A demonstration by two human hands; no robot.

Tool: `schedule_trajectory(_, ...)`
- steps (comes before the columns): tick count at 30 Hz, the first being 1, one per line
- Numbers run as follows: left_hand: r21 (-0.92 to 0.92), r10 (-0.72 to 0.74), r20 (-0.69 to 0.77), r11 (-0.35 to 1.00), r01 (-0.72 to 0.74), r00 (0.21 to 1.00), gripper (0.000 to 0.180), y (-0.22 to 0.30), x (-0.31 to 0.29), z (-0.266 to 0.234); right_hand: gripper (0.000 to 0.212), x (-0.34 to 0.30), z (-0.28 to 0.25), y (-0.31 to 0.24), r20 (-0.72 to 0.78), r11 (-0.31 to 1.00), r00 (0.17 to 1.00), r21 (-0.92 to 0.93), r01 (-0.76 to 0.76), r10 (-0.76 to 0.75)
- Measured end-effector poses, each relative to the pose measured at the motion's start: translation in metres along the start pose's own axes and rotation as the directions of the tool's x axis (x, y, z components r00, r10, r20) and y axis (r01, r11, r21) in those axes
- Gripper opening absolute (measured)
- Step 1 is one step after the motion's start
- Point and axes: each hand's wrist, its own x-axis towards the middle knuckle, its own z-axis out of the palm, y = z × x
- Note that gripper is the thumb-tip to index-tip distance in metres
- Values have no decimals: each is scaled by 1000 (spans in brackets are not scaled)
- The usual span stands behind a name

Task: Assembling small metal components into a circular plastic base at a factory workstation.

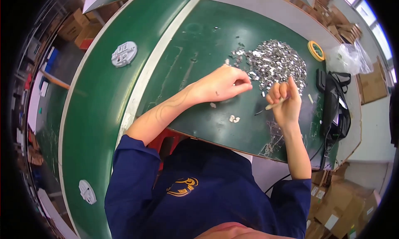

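Observation:
My left hand (226, 83) hovers over the green table (199, 125), beside the near left edge of a heap of small shiny metal pieces (276, 64). Its fingers are curled in toward the thumb; anything between them is hidden. In my right hand (287, 102), just in front of the heap, is a thin tool with a pale handle and a dark tip (259, 112), slanting down toward the left. The index finger points up while the others fold round the handle. Small whitish scraps (234, 119) lie on the table nearer my body.
Left of a pale rail runs a green conveyor belt (93, 127) carrying two light grey plastic parts (124, 54). Along the right edge are a yellow tape roll (316, 51), a clear plastic bag (347, 58) and a black bag with a cable (336, 108). Cardboard boxes (345, 210) stand lower right.

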Motion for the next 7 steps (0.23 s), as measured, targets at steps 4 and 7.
schedule_trajectory(4, -213, -128, -118, 972, 101, 985, 19, -9, 24, 11, 48, 9, -29, 3, -37, 940, 988, 316, -128, 148)
schedule_trajectory(7, -400, -108, -118, 915, 53, 987, 17, -7, 38, 8, 47, 16, -46, 6, 68, 867, 978, 454, -207, 198)
